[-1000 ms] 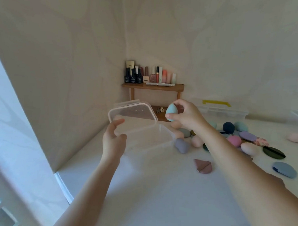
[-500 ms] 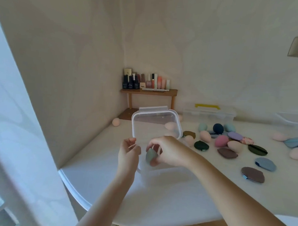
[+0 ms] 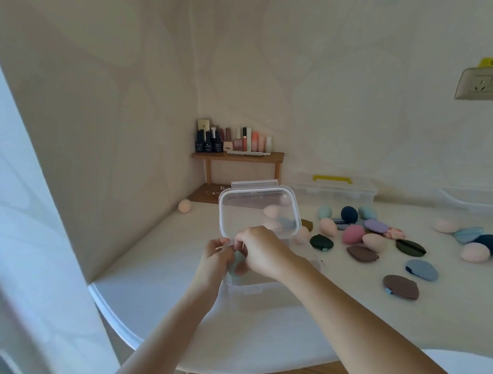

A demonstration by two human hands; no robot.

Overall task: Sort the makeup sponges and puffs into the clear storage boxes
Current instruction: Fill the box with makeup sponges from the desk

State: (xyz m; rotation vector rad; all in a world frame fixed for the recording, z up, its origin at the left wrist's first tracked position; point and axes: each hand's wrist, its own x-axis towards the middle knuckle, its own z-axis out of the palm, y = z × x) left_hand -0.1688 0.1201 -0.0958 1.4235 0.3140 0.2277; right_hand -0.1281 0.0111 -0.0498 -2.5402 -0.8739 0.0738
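A clear storage box [image 3: 263, 286] sits on the white table in front of me, its hinged lid [image 3: 258, 212] standing upright behind it. My left hand [image 3: 215, 256] grips the box's left front rim. My right hand [image 3: 262, 252] reaches in from the right, its fingers curled round a light blue sponge [image 3: 236, 267] low at the box's front left corner. Two or three pale sponges show blurred through the lid. Loose egg-shaped sponges, such as a pink sponge [image 3: 353, 234], and flat puffs, such as a brown puff [image 3: 400, 287], lie scattered to the right.
A wooden shelf [image 3: 238, 156] with cosmetic bottles stands in the back corner. A clear case with a yellow handle [image 3: 334, 188] and another clear tub [image 3: 473, 198] sit along the back wall. One peach sponge [image 3: 184, 205] lies by the left wall. The table's rounded edge [image 3: 115, 319] is near.
My right hand brought the light blue sponge from up beside the lid down into the box's front corner. The lid now stands upright, and my left hand has closed on the rim.
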